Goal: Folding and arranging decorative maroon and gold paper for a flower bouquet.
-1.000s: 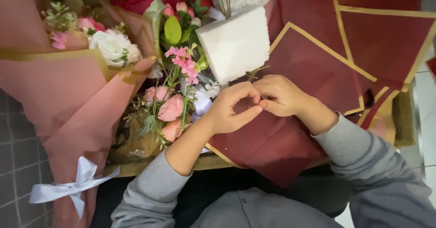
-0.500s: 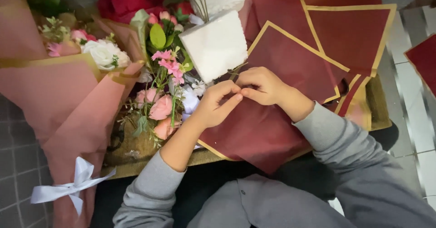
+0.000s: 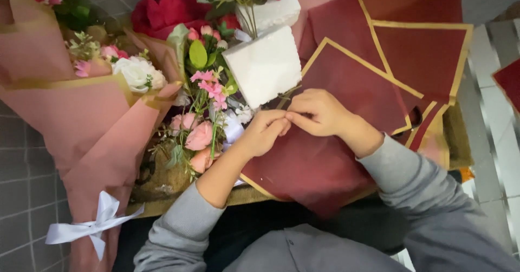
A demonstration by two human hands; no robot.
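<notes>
The person's left hand (image 3: 266,133) and right hand (image 3: 319,111) meet fingertip to fingertip. The fingers of both hands are pinched together on a thin green stem (image 3: 285,96). What sits right between the tips is too small to see. The stem is long and skinny. It runs up and away from the fingers, toward a white foam block (image 3: 265,63) just past them, and it seems to touch the block's lower edge. The right hand is nearer the stem and lies partly over it. The left hand comes in from the other side.

Under both hands lies dark red paper with gold edges (image 3: 346,82). Just beside the left hand are loose pink flowers (image 3: 197,136). Farther out that way is a bouquet in pink wrap (image 3: 81,115) tied with a white ribbon (image 3: 92,228).
</notes>
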